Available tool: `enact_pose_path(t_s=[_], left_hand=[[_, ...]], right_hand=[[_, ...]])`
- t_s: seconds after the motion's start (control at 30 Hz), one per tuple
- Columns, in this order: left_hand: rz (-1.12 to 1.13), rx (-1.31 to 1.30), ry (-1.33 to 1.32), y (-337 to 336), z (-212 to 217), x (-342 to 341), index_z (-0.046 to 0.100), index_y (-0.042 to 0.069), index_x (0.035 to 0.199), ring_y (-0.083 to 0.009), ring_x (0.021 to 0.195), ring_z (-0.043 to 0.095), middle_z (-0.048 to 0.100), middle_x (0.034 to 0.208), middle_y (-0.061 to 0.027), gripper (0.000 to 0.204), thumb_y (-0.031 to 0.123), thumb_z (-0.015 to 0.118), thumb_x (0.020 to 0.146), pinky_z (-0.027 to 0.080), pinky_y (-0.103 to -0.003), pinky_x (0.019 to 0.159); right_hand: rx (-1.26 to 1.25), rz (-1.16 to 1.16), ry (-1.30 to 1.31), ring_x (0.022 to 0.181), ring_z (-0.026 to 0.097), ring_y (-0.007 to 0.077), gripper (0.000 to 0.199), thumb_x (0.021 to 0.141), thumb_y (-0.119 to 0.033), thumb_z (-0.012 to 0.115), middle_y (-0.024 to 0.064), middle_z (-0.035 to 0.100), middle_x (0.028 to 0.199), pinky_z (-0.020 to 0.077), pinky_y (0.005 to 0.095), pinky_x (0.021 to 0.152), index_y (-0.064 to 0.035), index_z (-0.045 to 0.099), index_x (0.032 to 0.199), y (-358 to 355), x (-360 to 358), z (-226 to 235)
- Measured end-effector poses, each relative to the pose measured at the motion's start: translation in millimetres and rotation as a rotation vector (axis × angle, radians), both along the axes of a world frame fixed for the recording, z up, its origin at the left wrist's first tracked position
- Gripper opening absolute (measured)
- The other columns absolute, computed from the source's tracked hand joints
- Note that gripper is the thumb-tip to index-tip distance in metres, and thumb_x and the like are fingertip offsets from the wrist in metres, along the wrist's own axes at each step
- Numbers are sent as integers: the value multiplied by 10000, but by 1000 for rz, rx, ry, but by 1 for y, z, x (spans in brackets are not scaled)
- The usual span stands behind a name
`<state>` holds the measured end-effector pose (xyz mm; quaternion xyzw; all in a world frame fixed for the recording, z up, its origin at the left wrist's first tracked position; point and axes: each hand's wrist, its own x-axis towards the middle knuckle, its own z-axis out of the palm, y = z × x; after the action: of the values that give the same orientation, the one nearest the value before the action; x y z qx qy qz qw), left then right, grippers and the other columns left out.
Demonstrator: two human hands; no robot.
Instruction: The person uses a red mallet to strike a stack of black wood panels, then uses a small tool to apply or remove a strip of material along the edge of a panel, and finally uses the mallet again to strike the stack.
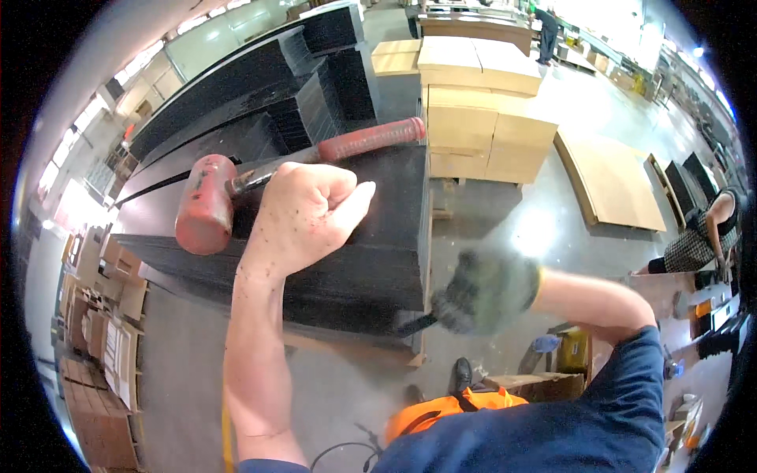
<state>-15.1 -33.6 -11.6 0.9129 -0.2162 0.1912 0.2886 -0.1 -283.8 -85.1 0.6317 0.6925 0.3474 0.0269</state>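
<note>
My bare left hand point(307, 211) is closed in a fist over the stack of black panels point(382, 229), its thumb against the curled fingers. Whatever may be inside the fist is hidden. Right behind its knuckles runs the handle of a red-headed mallet point(205, 206), which appears to lie on the stack. The mallet's red grip points to the far right. My right hand point(493, 293), in a dark glove, is smeared by motion beside the stack's near right corner. A short dark piece point(415, 324) sticks out at its left; I cannot tell whether it is held.
More black panels point(236, 102) are piled behind. Cardboard boxes point(473, 134) stand beyond the stack, and flat cardboard point(611, 181) lies on the floor to the right. A person point(702, 232) is at the right edge, another person point(546, 35) far back. Brown cartons point(98, 394) line the left.
</note>
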Motion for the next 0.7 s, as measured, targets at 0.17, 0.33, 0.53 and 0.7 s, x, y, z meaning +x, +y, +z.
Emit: enact_pose_path(t_s=[0.17,0.33,0.53,0.7], left_hand=[[2,23,-18,-2,2,1,419,-23,563,-201,450,310,371,514,-148,396,111,662,847,306,-375,466],[-9,14,-3,-1,1,0,424,-31,571,-205,451,323,374,516,-138,391,110,662,849,308,-370,469],[16,18,9,-2,1,0,414,-29,572,-155,459,312,356,514,-122,392,88,672,843,290,-359,457],[50,24,-20,-2,1,-4,386,-18,572,-128,482,296,327,519,-86,414,88,681,843,270,-340,460]], right_hand=[[236,-118,-70,690,581,196,328,724,-259,686,-11,606,794,484,389,657,-112,691,1017,-10,30,-7],[145,-119,-9,811,613,251,316,759,-250,683,46,662,985,494,428,749,-135,691,1053,-17,35,11],[213,-160,126,834,624,256,330,751,-218,693,48,673,1017,494,429,758,-140,681,1071,-2,30,23],[200,-122,86,909,633,249,381,744,-264,657,55,658,1013,483,398,792,-104,659,1089,-26,64,17]])
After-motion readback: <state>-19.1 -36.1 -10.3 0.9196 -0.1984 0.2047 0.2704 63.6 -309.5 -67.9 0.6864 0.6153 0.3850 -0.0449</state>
